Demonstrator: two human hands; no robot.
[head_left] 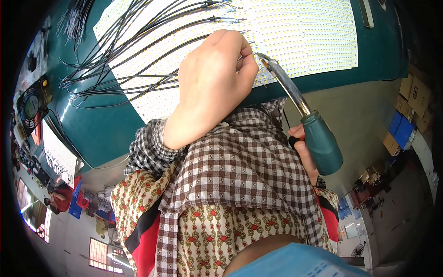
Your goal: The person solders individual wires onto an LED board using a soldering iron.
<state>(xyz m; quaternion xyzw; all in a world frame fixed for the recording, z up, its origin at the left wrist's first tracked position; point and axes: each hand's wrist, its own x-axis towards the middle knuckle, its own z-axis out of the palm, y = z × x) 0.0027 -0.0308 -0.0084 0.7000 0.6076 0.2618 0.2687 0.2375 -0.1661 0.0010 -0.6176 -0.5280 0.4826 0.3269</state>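
My left hand is closed over the near edge of a white LED board sheet, thumb and fingertips pinched at the end of a black cable that runs under the hand. The pinch point itself is mostly hidden by the fingers. My right hand grips a soldering iron by its green handle. Its bent metal tip reaches close to my left fingertips, beside the board's edge; whether it touches the board I cannot tell. Several more black cables lie across the board's left part, some with thin stripped wire ends.
A dark green tabletop carries the board sheet. Another bundle of wires lies at the far left. A small fan stands at the left edge. Cardboard boxes and a blue bin are stacked off to the right. A person is in the left background.
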